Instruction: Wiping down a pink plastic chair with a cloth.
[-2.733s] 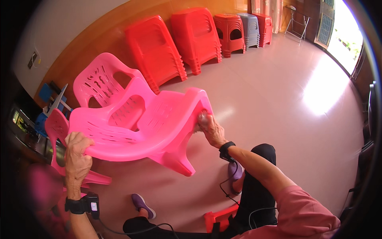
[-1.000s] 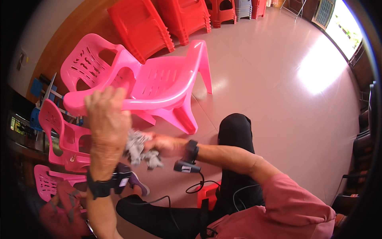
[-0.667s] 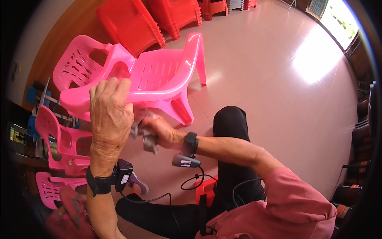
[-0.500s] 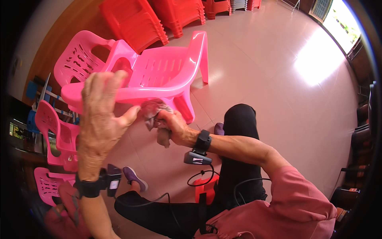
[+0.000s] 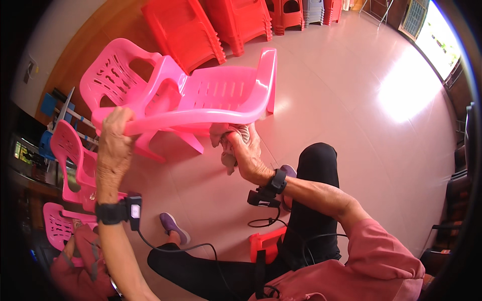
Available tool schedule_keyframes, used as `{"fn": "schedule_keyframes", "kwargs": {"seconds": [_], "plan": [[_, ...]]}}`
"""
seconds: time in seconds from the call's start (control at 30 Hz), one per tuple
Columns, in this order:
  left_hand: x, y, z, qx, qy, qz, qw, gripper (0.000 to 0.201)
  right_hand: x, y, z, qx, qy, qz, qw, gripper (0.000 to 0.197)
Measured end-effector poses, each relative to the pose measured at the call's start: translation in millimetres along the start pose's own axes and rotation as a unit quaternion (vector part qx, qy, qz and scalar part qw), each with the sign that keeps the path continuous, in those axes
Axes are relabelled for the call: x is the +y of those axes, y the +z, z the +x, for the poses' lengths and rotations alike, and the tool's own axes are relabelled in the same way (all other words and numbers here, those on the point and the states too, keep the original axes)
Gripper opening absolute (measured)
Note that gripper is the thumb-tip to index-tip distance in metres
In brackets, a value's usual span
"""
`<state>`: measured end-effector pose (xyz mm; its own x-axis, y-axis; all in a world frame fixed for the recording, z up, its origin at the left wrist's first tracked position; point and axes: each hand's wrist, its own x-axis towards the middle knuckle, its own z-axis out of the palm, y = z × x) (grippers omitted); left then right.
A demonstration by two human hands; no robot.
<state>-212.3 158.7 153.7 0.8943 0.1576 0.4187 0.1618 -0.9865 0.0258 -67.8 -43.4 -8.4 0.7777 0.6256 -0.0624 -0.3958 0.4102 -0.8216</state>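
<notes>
A pink plastic armchair [image 5: 201, 117] stands in front of me, its slotted back to the left and its seat to the right. My left hand [image 5: 115, 145] is closed round the armrest near the chair back. Below the middle of that armrest, my right hand [image 5: 247, 154] holds a crumpled greyish-pink cloth [image 5: 219, 134] up against the chair's side. Part of the cloth hangs down under my fingers. The armrest hides where cloth and chair meet. Both wrists wear black straps with small cabled boxes.
Red stacked stools [image 5: 186, 35] line the back wall. More pink chairs [image 5: 75, 160] stand at the left, near another person's sleeve [image 5: 90, 251]. A red stool [image 5: 266, 243] is under me. Cables [image 5: 201, 245] run from my wrists. A bright doorway [image 5: 442, 40] is at far right.
My left hand, raised with spread fingers before, now grips the armrest. The right hand and cloth have moved right, up under the armrest. The chair's legs now show at a different angle.
</notes>
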Motion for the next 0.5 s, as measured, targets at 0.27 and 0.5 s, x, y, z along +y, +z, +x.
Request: {"fn": "schedule_keyframes", "kwargs": {"seconds": [0.27, 0.5], "plan": [[106.0, 28.6, 44.5, 0.039, -0.059, 0.082, 0.994, 0.034, -16.8, 12.2, -20.9, -0.151, -0.224, -0.002, 0.963, 0.062], [138.6, 27.4, 42.1, 0.161, 0.022, -0.058, 0.985, 0.050, 2.5, 19.9, -5.0, -0.129, -0.234, -0.140, 0.953, 0.044]]}}
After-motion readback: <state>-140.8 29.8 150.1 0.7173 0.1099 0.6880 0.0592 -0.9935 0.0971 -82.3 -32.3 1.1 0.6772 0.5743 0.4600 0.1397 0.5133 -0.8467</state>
